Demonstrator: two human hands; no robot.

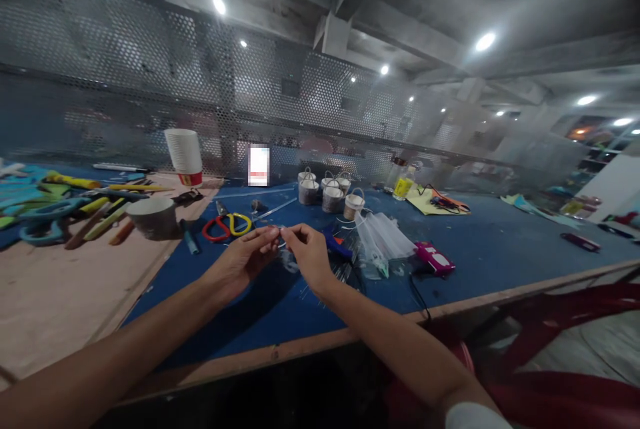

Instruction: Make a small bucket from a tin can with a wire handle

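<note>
My left hand (pixel 246 259) and my right hand (pixel 309 252) meet fingertip to fingertip above the blue table mat (pixel 480 242). Both are closed in a pinch on something tiny between them, too small to make out. Scissors (pixel 227 227) with red and yellow handles lie just beyond my left hand. Behind my hands stand several small pails with looped handles, one of them a grey pail (pixel 332 198). A blue tool (pixel 338 244) lies right of my right hand, beside clear plastic bags (pixel 384 236).
Stacked paper cups (pixel 184 152), a grey bowl (pixel 153 217) and many tools stand or lie at left. A magenta object (pixel 435 259) with a black cord lies near the front edge. Yellow paper (pixel 425 201) is further back. Red chairs (pixel 565 329) are at lower right.
</note>
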